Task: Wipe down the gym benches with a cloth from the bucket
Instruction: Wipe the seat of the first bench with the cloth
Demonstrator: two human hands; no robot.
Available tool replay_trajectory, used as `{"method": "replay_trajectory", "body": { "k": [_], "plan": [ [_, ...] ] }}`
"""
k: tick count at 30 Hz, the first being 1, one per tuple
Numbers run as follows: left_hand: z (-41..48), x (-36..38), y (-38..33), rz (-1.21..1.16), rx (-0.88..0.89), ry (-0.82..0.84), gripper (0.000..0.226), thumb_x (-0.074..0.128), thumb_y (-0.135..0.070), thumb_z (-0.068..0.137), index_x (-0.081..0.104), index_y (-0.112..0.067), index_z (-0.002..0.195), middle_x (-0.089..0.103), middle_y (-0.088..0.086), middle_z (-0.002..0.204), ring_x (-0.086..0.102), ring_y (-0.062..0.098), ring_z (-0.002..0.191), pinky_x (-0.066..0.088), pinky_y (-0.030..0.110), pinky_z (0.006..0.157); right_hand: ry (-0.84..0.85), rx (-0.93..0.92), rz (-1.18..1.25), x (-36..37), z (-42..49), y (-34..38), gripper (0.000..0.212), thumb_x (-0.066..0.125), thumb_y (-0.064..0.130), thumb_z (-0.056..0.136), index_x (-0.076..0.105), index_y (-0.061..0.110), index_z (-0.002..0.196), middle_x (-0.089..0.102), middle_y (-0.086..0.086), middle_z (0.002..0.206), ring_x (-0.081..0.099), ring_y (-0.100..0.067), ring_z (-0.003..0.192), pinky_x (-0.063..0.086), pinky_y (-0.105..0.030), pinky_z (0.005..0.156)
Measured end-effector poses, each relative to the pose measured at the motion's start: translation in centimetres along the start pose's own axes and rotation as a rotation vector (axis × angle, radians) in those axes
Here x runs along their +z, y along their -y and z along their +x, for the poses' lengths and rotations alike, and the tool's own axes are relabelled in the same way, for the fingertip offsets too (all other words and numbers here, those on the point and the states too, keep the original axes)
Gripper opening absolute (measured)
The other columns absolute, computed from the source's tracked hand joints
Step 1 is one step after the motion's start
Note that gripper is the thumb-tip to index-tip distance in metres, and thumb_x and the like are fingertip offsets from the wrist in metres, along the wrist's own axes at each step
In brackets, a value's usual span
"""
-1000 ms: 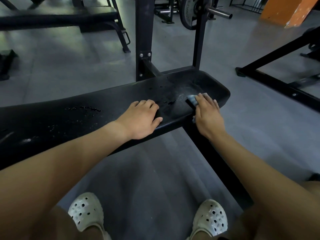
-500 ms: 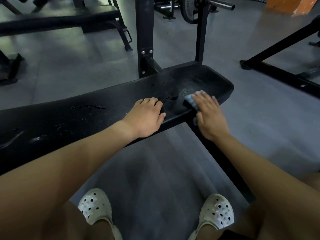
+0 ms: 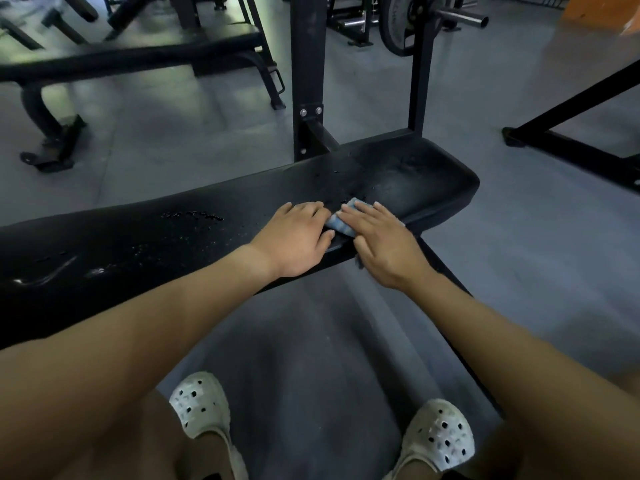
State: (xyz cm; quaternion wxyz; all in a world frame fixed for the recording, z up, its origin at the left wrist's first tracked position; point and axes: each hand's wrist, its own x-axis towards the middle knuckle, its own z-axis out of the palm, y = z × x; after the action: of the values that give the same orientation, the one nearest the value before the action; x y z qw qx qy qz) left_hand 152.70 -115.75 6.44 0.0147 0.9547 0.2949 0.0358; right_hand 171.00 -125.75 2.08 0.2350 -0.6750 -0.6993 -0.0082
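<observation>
The gym bench's black padded tabletop (image 3: 138,244) runs left to right. Behind it stands a black upright post (image 3: 306,64). Toward the tabletop's right end, the left grip (image 3: 294,237) lies flat, fingers together. The right grip (image 3: 381,244) presses straight, slightly spread fingers onto the blue cloth (image 3: 341,226) lying on the tabletop. Droplets (image 3: 194,215) bead on the tabletop's middle.
</observation>
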Motion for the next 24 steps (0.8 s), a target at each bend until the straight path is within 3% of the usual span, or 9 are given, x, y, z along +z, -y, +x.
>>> {"method": "replay_trajectory", "body": {
  "k": [3,7,11,17,19,22,24],
  "plan": [
    [-0.4,-0.6,-0.1,-0.010,-0.011,0.034,0.050,0.036,-0.043,0.109,0.045,-0.015,0.149,0.041,0.006,0.159,0.038,0.024,0.147,0.027,0.048,0.123,-0.067,0.197,-0.062,-1.8,1.1,-3.3,0.060,0.028,0.024,0.090,0.053,0.016,0.144,0.050,-0.005,0.151,0.037,-0.018,0.145,0.012,-0.032,0.124],
    [-0.9,-1.5,-0.1,0.001,-0.012,0.096,0.051,0.037,-0.043,0.109,0.045,-0.014,0.150,0.044,0.006,0.156,0.042,0.025,0.144,0.031,0.045,0.121,-0.120,0.348,-0.075,-2.2,2.2,-4.0,0.057,0.024,0.025,0.087,0.061,0.019,0.129,0.061,-0.004,0.122,0.050,-0.024,0.125,0.024,-0.041,0.119],
    [-0.4,-1.8,-0.4,-0.006,-0.047,0.092,0.044,0.042,-0.041,0.106,0.052,-0.013,0.139,0.055,0.006,0.139,0.053,0.027,0.126,0.043,0.042,0.108,-0.030,0.224,-0.081,-0.7,2.3,-1.4,0.057,0.029,0.025,0.090,0.055,0.019,0.139,0.052,-0.008,0.148,0.039,-0.025,0.142,0.019,-0.044,0.124],
    [-0.1,-1.9,-0.9,0.008,-0.071,0.050,0.026,0.046,-0.035,0.104,0.055,-0.014,0.117,0.059,0.005,0.115,0.057,0.026,0.106,0.046,0.039,0.091,0.148,-0.010,-0.030,-1.0,2.6,0.7,0.052,0.036,0.019,0.101,0.040,0.017,0.153,0.036,-0.006,0.161,0.024,-0.020,0.152,0.013,-0.039,0.125],
    [0.2,-2.1,-0.7,0.033,-0.053,0.057,0.026,0.045,-0.036,0.104,0.055,-0.015,0.117,0.059,0.004,0.115,0.057,0.025,0.104,0.046,0.039,0.091,0.157,0.056,-0.058,-2.0,3.2,-1.2,0.050,0.037,0.018,0.101,0.042,0.015,0.150,0.038,-0.007,0.158,0.029,-0.021,0.148,0.018,-0.040,0.123],
    [1.0,-2.3,-0.2,0.054,-0.014,0.046,0.026,0.045,-0.036,0.104,0.057,-0.017,0.117,0.058,0.001,0.115,0.056,0.022,0.103,0.044,0.037,0.092,0.071,0.251,-0.124,-3.3,4.1,-3.5,0.041,0.041,0.018,0.096,0.052,0.011,0.135,0.052,-0.010,0.138,0.044,-0.027,0.132,0.028,-0.041,0.116],
    [2.1,-2.6,0.1,0.054,-0.005,0.024,0.027,0.046,-0.036,0.103,0.059,-0.019,0.119,0.057,-0.001,0.117,0.055,0.022,0.104,0.043,0.037,0.093,0.044,0.323,-0.143,-3.0,4.6,-3.2,0.040,0.042,0.020,0.095,0.053,0.011,0.132,0.053,-0.012,0.136,0.044,-0.031,0.132,0.028,-0.043,0.117]
  ]
}}
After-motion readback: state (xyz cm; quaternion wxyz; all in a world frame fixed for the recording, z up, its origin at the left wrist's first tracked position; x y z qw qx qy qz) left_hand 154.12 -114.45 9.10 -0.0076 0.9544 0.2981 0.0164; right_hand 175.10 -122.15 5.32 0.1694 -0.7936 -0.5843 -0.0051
